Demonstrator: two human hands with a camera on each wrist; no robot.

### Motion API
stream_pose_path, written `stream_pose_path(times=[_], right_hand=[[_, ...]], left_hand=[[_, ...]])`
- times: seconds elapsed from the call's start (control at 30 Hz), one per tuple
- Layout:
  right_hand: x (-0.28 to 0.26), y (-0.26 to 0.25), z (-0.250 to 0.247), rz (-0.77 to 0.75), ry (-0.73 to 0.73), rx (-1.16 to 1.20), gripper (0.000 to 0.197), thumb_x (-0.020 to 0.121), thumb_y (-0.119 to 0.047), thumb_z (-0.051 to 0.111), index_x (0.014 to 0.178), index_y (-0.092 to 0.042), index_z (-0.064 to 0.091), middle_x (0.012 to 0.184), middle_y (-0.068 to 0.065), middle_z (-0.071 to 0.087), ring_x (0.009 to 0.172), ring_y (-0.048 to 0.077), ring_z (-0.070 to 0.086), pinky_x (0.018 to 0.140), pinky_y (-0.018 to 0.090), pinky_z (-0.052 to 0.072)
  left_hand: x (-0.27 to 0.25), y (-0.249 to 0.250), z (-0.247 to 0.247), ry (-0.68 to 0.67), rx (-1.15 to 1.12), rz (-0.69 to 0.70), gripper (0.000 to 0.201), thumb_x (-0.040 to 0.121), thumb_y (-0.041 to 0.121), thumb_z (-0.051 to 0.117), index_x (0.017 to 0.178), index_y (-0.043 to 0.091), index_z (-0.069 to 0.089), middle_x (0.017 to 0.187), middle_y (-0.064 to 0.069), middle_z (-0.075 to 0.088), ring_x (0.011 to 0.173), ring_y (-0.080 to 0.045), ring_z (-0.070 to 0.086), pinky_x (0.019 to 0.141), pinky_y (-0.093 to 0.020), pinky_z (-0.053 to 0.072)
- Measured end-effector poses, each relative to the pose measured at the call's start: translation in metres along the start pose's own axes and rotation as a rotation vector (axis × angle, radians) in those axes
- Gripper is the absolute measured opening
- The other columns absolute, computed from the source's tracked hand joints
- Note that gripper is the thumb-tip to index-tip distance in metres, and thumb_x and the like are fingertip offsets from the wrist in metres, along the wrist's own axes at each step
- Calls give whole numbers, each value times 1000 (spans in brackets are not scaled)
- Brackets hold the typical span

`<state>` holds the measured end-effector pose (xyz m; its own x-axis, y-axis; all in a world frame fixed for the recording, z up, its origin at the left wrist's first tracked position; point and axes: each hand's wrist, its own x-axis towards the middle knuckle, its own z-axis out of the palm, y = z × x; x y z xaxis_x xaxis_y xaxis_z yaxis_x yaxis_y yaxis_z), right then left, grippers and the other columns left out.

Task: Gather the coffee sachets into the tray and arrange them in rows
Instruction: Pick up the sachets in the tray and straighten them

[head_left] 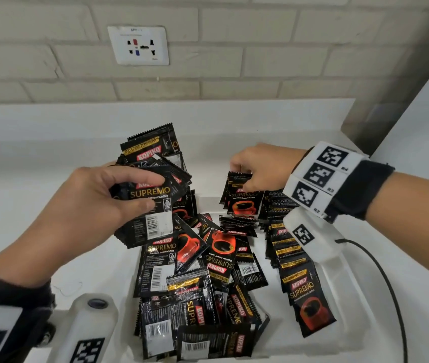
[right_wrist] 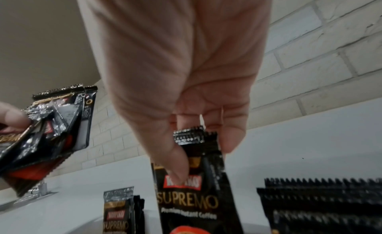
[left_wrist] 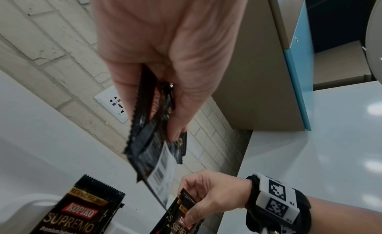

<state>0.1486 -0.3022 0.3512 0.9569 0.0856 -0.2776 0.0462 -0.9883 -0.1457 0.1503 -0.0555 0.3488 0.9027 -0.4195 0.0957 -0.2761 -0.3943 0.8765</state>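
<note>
the left hand is raised over the white tray, its grip curled round a fanned bundle of kopiko supremo sachets, thumb across the front and fingers behind; one sachet in the bundle shows its barcode side. in the left wrist view the same bundle hangs from between the thumb and fingers.

the right hand is at the far end of the tray, its grip narrow, pinching the top edge of a few upright sachets between thumb and fingertips. the right wrist view shows the thumb pressed on the front of the nearest held sachet, which stands upright, just left of a packed row.

along the right side of the tray a row of overlapping sachets runs toward the near edge. the rest lie in a loose, crossed pile filling the middle and near left of the tray, some face up, some barcode up.

the tray sits on a white bench against a pale brick wall, where a wall socket is mounted. both wrists wear black bands with marker tags.
</note>
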Motion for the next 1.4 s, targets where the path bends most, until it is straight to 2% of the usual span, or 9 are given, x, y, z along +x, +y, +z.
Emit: stream_pose_path(times=[0.27,0.43,0.57,0.7,0.83,0.97,1.1,1.27,1.4], right_hand=[[12,-11,19,-57,-92,-175,27,87,-11,59,112,-9,51,97,4,49,82,17,46,57,20,35],[24,-11,21,-58,-134,-246,6,91,-3,48,91,-9,49,85,5,43,84,18,43,50,15,25],[25,-10,15,-34,-175,-260,12,93,-11,48,100,-7,56,102,13,55,97,24,52,65,20,35],[15,-6,7,22,-194,-63,43,90,-38,53,125,-13,49,110,1,57,78,8,53,67,19,37],[5,-2,-5,32,-187,-30,61,82,-61,48,129,-22,46,125,-4,54,98,11,49,91,28,37],[-10,-2,-2,-3,-428,-51,107,61,-59,71,145,-31,9,145,-3,35,123,15,42,106,36,34],[-17,-13,25,-88,-371,-329,126,57,-58,77,145,-31,-9,144,4,29,121,24,46,101,43,39],[-6,-14,34,-77,-140,-240,70,81,-14,66,137,-24,25,106,4,55,81,18,56,64,26,46],[8,-8,19,-45,-172,-145,50,82,-10,67,127,-14,46,120,5,55,98,16,53,67,19,38]], left_hand=[[0,2,1,-6,13,-43,50,72,7,76,64,56,67,72,21,70,55,-3,64,57,-26,56],[1,2,1,11,46,-73,48,71,8,77,64,55,68,75,-1,72,61,-21,67,71,-42,57],[1,-2,1,2,61,-87,44,69,11,78,69,54,69,82,-14,71,72,-39,66,72,-52,56],[0,-6,0,-4,63,-93,46,69,10,78,67,55,69,80,-8,72,71,-33,66,74,-48,57],[0,-11,-4,1,57,-103,48,68,8,78,65,55,68,74,0,72,67,-26,67,71,-41,57],[0,-15,-5,32,61,-107,45,66,8,78,67,52,70,84,-24,69,76,-46,64,78,-56,54],[-2,-12,-5,20,43,-95,47,67,7,78,65,53,69,75,-13,70,64,-32,66,67,-43,58],[-4,-10,-7,37,29,-93,43,66,9,78,66,52,70,80,-21,70,71,-41,66,75,-51,56],[-5,-11,-8,-17,-20,-83,46,66,4,76,63,50,71,67,-4,72,53,-16,66,61,-35,59]])
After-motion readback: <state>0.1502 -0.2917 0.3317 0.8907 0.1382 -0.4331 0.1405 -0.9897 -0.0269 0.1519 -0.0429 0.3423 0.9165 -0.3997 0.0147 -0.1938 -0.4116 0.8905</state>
